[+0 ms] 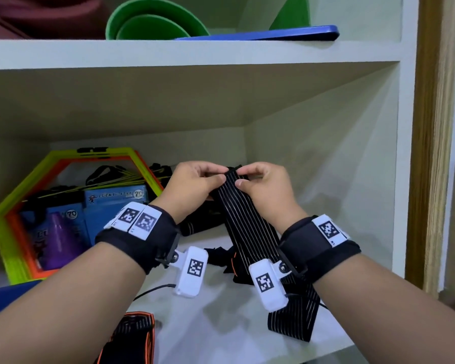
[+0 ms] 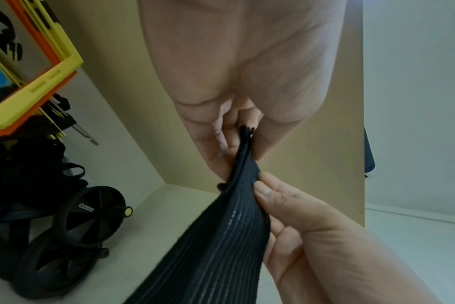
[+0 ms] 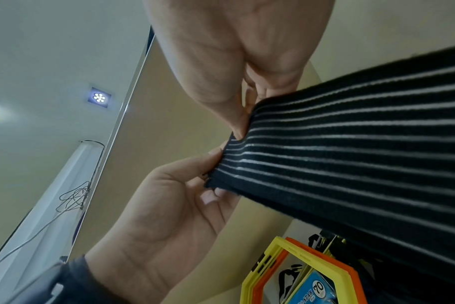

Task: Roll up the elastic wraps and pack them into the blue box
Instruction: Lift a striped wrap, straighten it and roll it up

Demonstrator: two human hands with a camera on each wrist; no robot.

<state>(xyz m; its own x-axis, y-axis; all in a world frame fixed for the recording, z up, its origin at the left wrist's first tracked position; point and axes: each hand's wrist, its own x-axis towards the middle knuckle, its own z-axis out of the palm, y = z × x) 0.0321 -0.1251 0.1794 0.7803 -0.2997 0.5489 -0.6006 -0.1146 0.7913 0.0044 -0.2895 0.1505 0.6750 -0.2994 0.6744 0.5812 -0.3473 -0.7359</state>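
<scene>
Head view, centre of the frame: the left hand [image 1: 192, 183] and right hand [image 1: 267, 186] meet over the white shelf board [image 1: 210, 334], each pinching the top end of a black elastic wrap with thin white lengthwise stripes [image 1: 247, 224] between thumb and curled fingers. This wrap slopes down toward the lower right, where its far end lies folded on the shelf. A second black wrap with orange edging [image 1: 135, 334] lies at the lower left, apart from the hands. A yellow and orange hexagonal plastic frame [image 1: 50, 164] leans at the left, with blue printed packets [image 1: 116, 206] in front of it. At the left edge, low down, a sliver of blue surface [image 1: 0, 298] shows; whether it is the box I cannot tell.
</scene>
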